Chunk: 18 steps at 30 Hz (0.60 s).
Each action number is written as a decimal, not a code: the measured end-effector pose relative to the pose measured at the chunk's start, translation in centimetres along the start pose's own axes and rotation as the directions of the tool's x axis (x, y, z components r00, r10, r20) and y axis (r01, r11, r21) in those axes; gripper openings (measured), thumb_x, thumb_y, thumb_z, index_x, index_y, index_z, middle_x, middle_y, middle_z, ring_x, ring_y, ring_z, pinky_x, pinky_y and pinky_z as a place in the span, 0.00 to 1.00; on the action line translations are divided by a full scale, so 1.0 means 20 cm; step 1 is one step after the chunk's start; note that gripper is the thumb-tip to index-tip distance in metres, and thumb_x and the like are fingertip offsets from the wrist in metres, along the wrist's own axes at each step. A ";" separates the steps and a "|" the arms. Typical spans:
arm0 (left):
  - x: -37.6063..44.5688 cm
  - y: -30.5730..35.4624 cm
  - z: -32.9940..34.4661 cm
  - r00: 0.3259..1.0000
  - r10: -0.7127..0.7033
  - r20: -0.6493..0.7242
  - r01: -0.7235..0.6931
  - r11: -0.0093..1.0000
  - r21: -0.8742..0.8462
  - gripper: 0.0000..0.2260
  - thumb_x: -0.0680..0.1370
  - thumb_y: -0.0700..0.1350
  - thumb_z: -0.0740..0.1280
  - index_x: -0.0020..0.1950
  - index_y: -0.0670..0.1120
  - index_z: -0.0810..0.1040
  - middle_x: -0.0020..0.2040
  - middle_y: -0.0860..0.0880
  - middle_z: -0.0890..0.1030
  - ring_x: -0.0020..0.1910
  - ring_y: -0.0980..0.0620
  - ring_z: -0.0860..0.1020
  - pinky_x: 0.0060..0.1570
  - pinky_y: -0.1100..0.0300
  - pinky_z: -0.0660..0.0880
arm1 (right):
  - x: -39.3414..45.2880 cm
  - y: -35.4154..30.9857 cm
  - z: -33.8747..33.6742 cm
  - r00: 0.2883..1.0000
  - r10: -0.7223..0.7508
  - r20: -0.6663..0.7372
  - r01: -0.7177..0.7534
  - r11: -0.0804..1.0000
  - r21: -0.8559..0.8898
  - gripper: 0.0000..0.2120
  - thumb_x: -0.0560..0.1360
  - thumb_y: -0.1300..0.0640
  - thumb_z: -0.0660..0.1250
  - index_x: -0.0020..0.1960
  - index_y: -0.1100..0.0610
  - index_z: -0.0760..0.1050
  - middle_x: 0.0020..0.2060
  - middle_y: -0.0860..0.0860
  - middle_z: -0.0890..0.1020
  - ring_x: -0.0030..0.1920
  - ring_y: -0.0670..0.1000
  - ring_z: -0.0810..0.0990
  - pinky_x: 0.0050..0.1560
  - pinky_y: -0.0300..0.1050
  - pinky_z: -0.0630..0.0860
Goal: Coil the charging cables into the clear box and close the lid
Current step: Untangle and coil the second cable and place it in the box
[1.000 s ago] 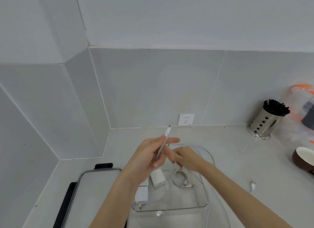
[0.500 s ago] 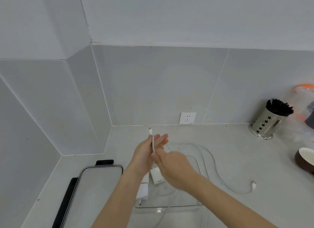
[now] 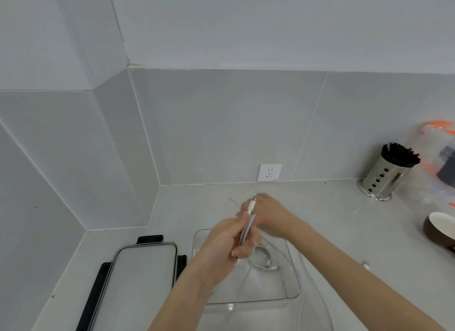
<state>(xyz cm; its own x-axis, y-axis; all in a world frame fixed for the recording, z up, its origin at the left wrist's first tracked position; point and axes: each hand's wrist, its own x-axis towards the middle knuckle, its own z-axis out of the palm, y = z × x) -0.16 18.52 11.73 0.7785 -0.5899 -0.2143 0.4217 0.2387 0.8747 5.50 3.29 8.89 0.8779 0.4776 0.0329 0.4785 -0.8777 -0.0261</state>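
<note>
The left hand (image 3: 229, 239) is clenched around a bundle of white cable (image 3: 247, 229) held above the clear box (image 3: 294, 279), several strands folded side by side and one plug end poking up past the knuckles. The right hand (image 3: 272, 213) sits just beyond it, touching the top of the bundle, and it seems to pinch the cable near the plug, though its fingertips are turned away and blurred, so I cannot tell for sure what they grip. A loose length hangs from the bundle down over the front edge of the box and runs off the bottom of the view, while the far plug (image 3: 366, 265) lies on the counter (image 3: 197, 207) to the right, well apart from the box. That trailing length is the likeliest trouble: as more loops are wound, it could drag across the rim, snag on a corner, or whip the plug along the counter. The folded strands could also spring open if either hand eases off, and a bulky bundle might ride above the rim and stop the lid (image 3: 145, 279) from seating; the lid lies flat on the counter to the left, black clips out. One coiled cable (image 3: 264, 259) already rests inside the box. The left forearm hides the box's left half, and the box's clear walls are hard to trace.
</note>
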 end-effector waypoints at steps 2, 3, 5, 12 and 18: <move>0.00 -0.04 0.00 0.996 -0.011 -0.085 0.023 0.991 0.133 0.17 0.81 0.47 0.52 0.59 0.39 0.74 0.29 0.50 0.81 0.18 0.59 0.60 0.27 0.67 0.60 | 0.03 0.06 -0.08 0.997 0.080 -0.005 -0.081 0.996 -0.034 0.19 0.78 0.44 0.56 0.41 0.58 0.75 0.40 0.55 0.81 0.46 0.57 0.77 0.58 0.47 0.67; 0.01 -0.06 0.00 0.991 0.002 -0.137 0.023 0.983 0.182 0.17 0.82 0.48 0.51 0.59 0.40 0.74 0.34 0.50 0.84 0.18 0.58 0.61 0.29 0.68 0.63 | 0.04 0.07 -0.13 0.992 0.125 -0.009 -0.125 0.992 0.015 0.21 0.76 0.42 0.58 0.34 0.56 0.71 0.31 0.53 0.77 0.39 0.56 0.74 0.51 0.47 0.69; 0.04 -0.08 -0.02 0.973 0.039 -0.229 0.019 0.969 0.247 0.18 0.82 0.50 0.51 0.60 0.42 0.74 0.43 0.51 0.86 0.19 0.58 0.63 0.31 0.70 0.67 | 0.03 0.06 -0.23 0.979 0.201 -0.036 -0.194 0.972 0.134 0.23 0.73 0.46 0.66 0.27 0.55 0.62 0.23 0.50 0.67 0.32 0.53 0.67 0.37 0.45 0.66; 0.19 -0.03 -0.10 0.918 0.073 -0.391 -0.072 0.997 0.016 0.17 0.82 0.47 0.52 0.44 0.45 0.79 0.34 0.47 0.82 0.32 0.51 0.75 0.37 0.60 0.67 | -0.05 -0.23 -0.27 0.985 0.160 -0.064 -0.132 0.940 0.316 0.17 0.80 0.47 0.53 0.48 0.60 0.73 0.37 0.57 0.80 0.42 0.60 0.77 0.40 0.48 0.68; 0.19 0.11 -0.13 0.962 0.063 -0.267 -0.131 0.960 -0.249 0.17 0.82 0.47 0.50 0.57 0.39 0.73 0.35 0.49 0.85 0.34 0.55 0.83 0.40 0.62 0.75 | -0.13 -0.34 -0.04 0.964 0.211 -0.159 -0.138 0.915 0.380 0.14 0.82 0.53 0.46 0.57 0.60 0.65 0.33 0.54 0.72 0.33 0.59 0.70 0.36 0.48 0.65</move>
<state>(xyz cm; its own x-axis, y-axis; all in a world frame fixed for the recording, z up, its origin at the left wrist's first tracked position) 5.02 18.76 11.71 0.8991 -0.3465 -0.2675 0.4181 0.4987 0.7593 0.02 7.96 9.83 0.9452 0.2688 0.1854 0.3229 -0.8539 -0.4082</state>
